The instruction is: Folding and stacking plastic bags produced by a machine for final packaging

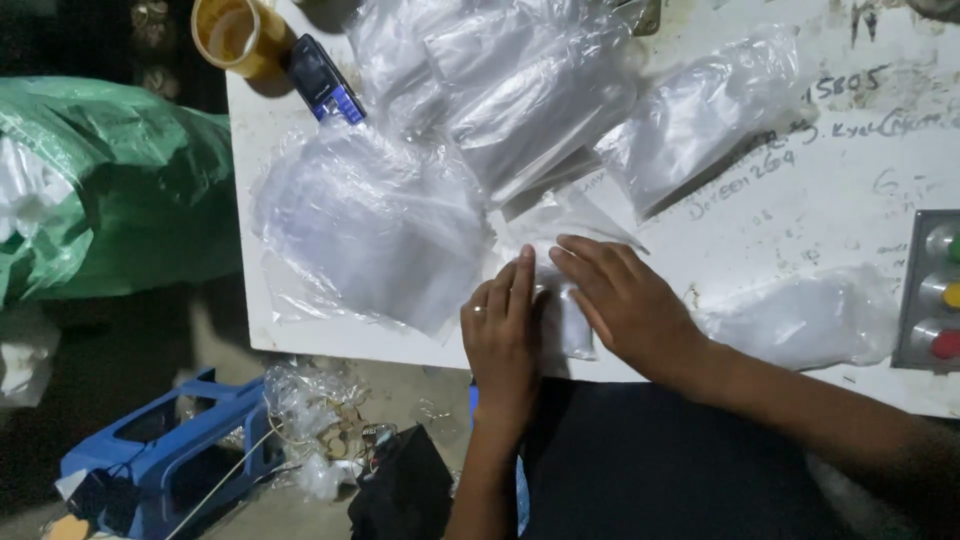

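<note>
— Two hands lie flat on the white table [800,200], and much about them is hard to read. What shows at the far left?

— A green sack [120,180] fills that side, cut off by the frame, with a blue plastic stool [160,450] on the dark floor below it. Its lower part is lost in shadow. At the table's top left corner stand a yellow tape roll [235,35] and a dark mobile phone [322,78] just beside it.

— And the hands?

— The left hand [500,335] lies open, fingers straight and together, palm down on a small clear plastic bag [570,320]. The right hand [625,305] is likewise open and flat, fingers spread across the same bag. Neither grips it; both press on it. The bag sits near the table's front edge, mostly hidden under the hands, so its outline is unclear.

— What surrounds it?

— A large stack of clear bags [370,225] lies just left, its edge overhanging the front edge. More clear bags [540,90] pile behind, overlapping so their number cannot be told. Another clear pouch [800,320] lies right of the right forearm.

— Any open room?

— Bare table lies behind the right hand. At the right edge a grey button panel [935,290] is cut off by the frame.
</note>
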